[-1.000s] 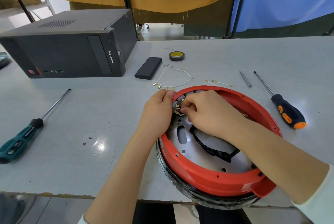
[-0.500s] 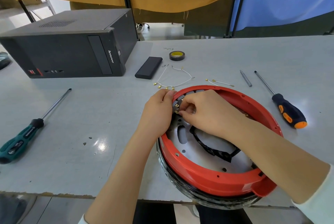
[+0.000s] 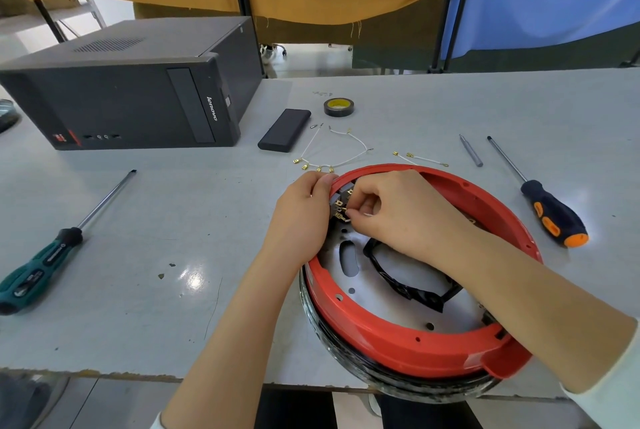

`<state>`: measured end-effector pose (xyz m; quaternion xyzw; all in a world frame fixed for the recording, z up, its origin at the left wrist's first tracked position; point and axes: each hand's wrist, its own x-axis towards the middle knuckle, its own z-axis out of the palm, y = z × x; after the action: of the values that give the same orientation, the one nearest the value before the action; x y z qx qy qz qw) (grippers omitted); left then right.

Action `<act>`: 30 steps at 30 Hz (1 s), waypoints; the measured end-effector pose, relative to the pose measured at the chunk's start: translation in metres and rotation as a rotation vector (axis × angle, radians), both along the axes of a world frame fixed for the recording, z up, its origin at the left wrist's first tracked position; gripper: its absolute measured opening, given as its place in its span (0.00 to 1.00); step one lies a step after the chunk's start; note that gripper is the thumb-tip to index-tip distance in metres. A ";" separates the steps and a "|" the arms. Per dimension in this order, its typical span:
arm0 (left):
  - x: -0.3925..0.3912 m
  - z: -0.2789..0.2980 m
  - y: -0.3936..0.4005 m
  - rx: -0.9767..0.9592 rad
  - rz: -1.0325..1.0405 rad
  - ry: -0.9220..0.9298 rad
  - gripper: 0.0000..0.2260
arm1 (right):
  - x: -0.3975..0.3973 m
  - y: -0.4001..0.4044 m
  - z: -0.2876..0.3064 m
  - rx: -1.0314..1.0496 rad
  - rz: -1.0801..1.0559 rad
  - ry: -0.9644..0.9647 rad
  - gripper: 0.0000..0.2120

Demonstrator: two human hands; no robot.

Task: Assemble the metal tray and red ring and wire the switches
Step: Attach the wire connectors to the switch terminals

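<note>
The right hand (image 3: 398, 217) has its fingers curled in, and the tips pinch something very small at the gold tabs of the switches (image 3: 341, 208); the thing it pinches is too tiny to see well, but it may be a wire end. The left hand (image 3: 304, 217) is curled over the outside of the red ring (image 3: 391, 342), with its thumb up on the rim, holding it in place just behind the switches. The switches sit on the inside wall of the red ring, on the far left part. The red ring lies on top of the metal tray (image 3: 391, 272), so those two look joined already, and the whole thing sits at the near edge of the table (image 3: 173, 238). A lot could go wrong here. The gold tabs are small and close together, so the pinch could slip, or a clip could go on the wrong tab. A hard push could bend a tab. If the left hand lets go, the ring could slide, and it is so near the table edge that it might tip off. The loose white wires (image 3: 332, 154) lie just past the ring, and a sleeve could sweep them away. The orange screwdriver (image 3: 554, 217) and the green screwdriver (image 3: 41, 262) lie well apart, out to each side.
</note>
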<state>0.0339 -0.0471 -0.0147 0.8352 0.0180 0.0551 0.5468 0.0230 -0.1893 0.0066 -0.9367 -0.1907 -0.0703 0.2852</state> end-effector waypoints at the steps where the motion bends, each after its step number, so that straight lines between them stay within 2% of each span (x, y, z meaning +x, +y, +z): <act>1: 0.000 0.000 0.000 0.002 0.002 0.001 0.12 | 0.000 0.000 0.000 -0.006 0.006 -0.002 0.06; 4: 0.000 0.000 0.000 0.004 0.005 0.004 0.12 | 0.000 0.001 0.000 -0.047 0.042 -0.039 0.07; 8: -0.001 0.001 -0.001 -0.007 0.007 0.014 0.12 | 0.000 0.003 0.001 -0.136 0.062 -0.120 0.03; 17: 0.000 0.000 -0.001 -0.002 0.007 0.008 0.12 | -0.002 0.007 0.003 -0.305 0.092 -0.207 0.09; 27: 0.000 -0.001 0.000 -0.020 0.015 0.009 0.11 | -0.005 0.007 0.005 -0.378 0.153 -0.261 0.12; 30: 0.000 0.000 -0.001 -0.027 0.012 0.011 0.11 | -0.007 0.007 0.004 -0.396 0.165 -0.293 0.08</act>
<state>0.0340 -0.0485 -0.0151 0.8281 0.0267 0.0536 0.5574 0.0162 -0.1822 0.0105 -0.9353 -0.3159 -0.1427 0.0705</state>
